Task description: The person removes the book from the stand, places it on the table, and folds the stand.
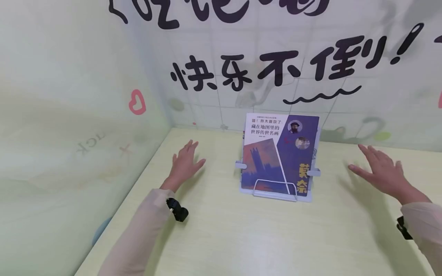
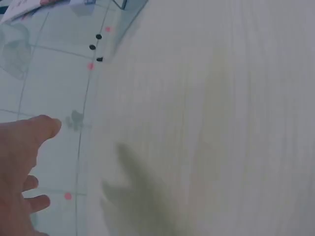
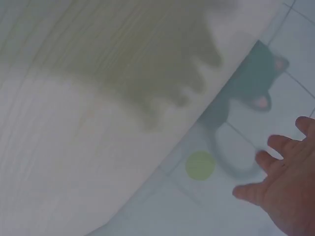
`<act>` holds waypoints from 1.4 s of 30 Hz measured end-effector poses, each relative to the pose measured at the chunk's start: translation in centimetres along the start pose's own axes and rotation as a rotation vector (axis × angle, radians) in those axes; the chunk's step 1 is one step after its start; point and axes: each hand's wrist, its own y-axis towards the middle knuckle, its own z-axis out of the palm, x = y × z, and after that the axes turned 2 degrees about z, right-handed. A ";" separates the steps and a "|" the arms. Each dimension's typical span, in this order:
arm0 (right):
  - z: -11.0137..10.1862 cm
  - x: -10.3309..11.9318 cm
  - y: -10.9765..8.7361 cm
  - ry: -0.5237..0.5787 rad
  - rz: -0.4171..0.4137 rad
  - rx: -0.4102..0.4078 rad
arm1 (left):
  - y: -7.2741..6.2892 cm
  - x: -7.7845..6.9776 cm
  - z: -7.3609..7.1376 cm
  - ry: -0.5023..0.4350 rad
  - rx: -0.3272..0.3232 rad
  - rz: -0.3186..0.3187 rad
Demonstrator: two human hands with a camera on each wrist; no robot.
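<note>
A book [image 1: 264, 161] with a blue, white and orange painted cover leans upright on a pale book stand [image 1: 304, 198]. Side clips and a wire holder at the bottom keep it in place. To the left of the stand, my left hand [image 1: 184, 165] hovers over the table, fingers spread and holding nothing. My right hand [image 1: 385, 172] is raised on the other side, apart from the book, its fingers also extended. Each wrist view shows its own hand, the left hand [image 2: 19, 162] and the right hand [image 3: 290, 182], with a shadow cast on the tabletop.
The pale wooden table [image 1: 221, 234] meets a printed wall covering [image 1: 241, 96] at the back, with large black characters on it. A pale side wall [image 1: 69, 153] borders the table's left edge. Black wrist devices [image 1: 177, 210] are strapped to both forearms.
</note>
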 end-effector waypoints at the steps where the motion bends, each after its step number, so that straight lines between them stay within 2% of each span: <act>1: -0.1 0.5 0.0 0.022 -0.015 0.010 | 0.1 -0.7 0.0 -0.048 -0.015 0.015; 5: -0.3 3.4 0.2 0.090 -0.053 0.024 | 0.6 -4.1 0.0 -0.319 -0.050 0.046; 8: -0.2 5.7 0.3 0.116 -0.068 -0.012 | 1.1 -7.0 0.2 -0.496 -0.044 0.035; 12: 0.3 8.0 0.7 0.157 -0.071 -0.053 | 1.7 -10.2 1.0 -0.587 -0.016 -0.002; 15: 0.8 9.2 1.2 0.197 -0.066 -0.064 | 2.2 -11.5 1.7 -0.606 -0.021 -0.034; 22: 1.6 10.0 2.3 0.285 -0.049 -0.091 | 2.9 -12.1 2.6 -0.653 -0.080 -0.083; 29: 2.1 10.1 2.9 0.397 -0.022 -0.105 | 3.3 -12.3 3.0 -0.728 -0.056 -0.136; 35: 2.4 10.5 3.0 0.400 0.035 -0.147 | 3.5 -13.0 3.3 -0.770 -0.060 -0.213; 42: 2.6 11.0 3.0 0.403 0.046 -0.176 | 3.4 -13.7 3.2 -0.779 -0.080 -0.238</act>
